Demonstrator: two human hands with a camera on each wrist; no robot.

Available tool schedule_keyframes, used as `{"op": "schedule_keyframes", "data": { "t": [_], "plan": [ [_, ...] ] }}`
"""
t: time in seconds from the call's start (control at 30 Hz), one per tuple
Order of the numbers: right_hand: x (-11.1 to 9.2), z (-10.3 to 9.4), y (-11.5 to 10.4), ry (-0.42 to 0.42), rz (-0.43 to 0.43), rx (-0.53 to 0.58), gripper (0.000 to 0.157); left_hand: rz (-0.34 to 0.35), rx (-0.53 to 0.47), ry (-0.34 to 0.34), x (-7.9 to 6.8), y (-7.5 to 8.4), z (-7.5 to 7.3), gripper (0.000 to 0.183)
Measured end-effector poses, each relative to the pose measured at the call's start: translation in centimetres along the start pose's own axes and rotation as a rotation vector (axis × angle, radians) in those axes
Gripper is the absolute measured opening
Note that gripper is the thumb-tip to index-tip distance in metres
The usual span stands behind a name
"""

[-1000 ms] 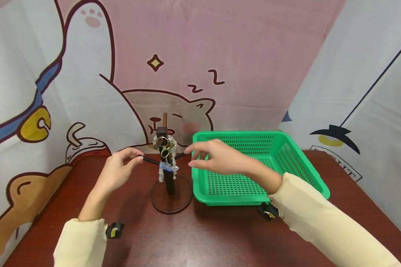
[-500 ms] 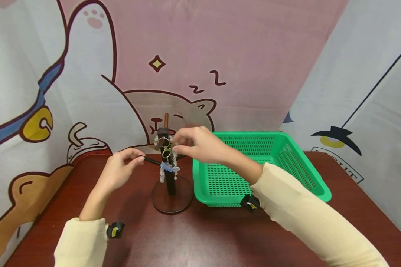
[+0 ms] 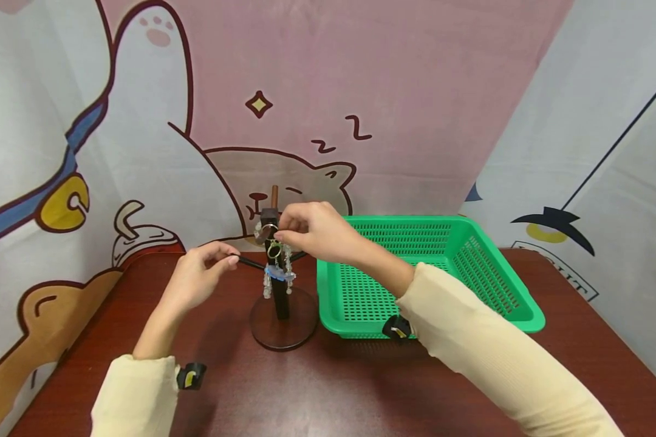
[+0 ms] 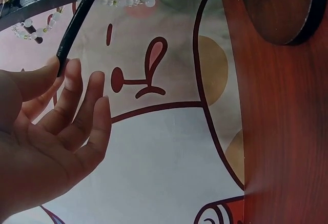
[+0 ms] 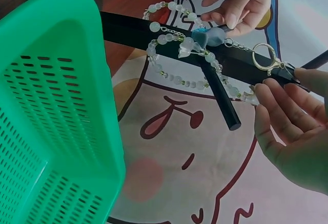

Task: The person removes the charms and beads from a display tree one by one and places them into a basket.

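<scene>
A dark wooden stand (image 3: 281,303) with a round base and side pegs stands on the table. My left hand (image 3: 194,276) pinches the tip of its left black peg (image 3: 249,261) between thumb and fingers. Hung on the stand is a beaded keychain (image 5: 174,78) of pale, cloudy beads, with a blue charm (image 5: 207,37), a short chain and a gold clasp (image 5: 264,60). Near the top of the post, my right hand (image 3: 319,230) pinches the metal ring (image 3: 268,229) above the clasp. The other fingers of that hand spread beside the post in the right wrist view.
Right of the stand, a green perforated plastic basket (image 3: 328,309) sits close to the base on the reddish-brown table (image 3: 306,388). Behind the table hangs a cartoon-print cloth (image 3: 404,109). A thin brown rod (image 3: 274,196) rises at the post's top.
My right hand has moved left, from the right peg's end to the ring near the post's top. My left hand has stayed on its peg.
</scene>
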State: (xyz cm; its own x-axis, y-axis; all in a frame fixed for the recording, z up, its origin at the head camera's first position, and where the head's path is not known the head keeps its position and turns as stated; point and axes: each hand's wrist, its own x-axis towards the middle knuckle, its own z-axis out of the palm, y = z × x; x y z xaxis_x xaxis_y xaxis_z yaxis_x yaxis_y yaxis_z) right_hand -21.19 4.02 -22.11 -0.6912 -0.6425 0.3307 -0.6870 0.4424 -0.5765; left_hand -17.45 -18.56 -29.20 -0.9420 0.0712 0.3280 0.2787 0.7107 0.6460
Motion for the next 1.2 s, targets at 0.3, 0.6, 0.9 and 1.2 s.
{"op": "schedule_keyframes", "data": {
  "t": [0.3, 0.6, 0.9, 1.2],
  "plan": [
    [0.0, 0.2, -0.1, 0.024, -0.013, -0.021, 0.009, 0.004, -0.019, 0.004, -0.1, -0.1, 0.1, 0.009],
    [0.0, -0.1, -0.3, 0.02, -0.045, 0.003, 0.008, 0.004, -0.026, 0.003, -0.2, -0.2, 0.1, 0.01],
    [-0.4, -0.8, -1.2, 0.011, -0.038, 0.095, 0.006, -0.001, -0.018, 0.006, -0.2, -0.3, 0.1, 0.009],
    [-1.2, -1.5, -2.6, -0.02, -0.078, 0.105, 0.005, -0.002, -0.028, 0.001, -0.2, -0.3, 0.2, 0.009]
  ]
}}
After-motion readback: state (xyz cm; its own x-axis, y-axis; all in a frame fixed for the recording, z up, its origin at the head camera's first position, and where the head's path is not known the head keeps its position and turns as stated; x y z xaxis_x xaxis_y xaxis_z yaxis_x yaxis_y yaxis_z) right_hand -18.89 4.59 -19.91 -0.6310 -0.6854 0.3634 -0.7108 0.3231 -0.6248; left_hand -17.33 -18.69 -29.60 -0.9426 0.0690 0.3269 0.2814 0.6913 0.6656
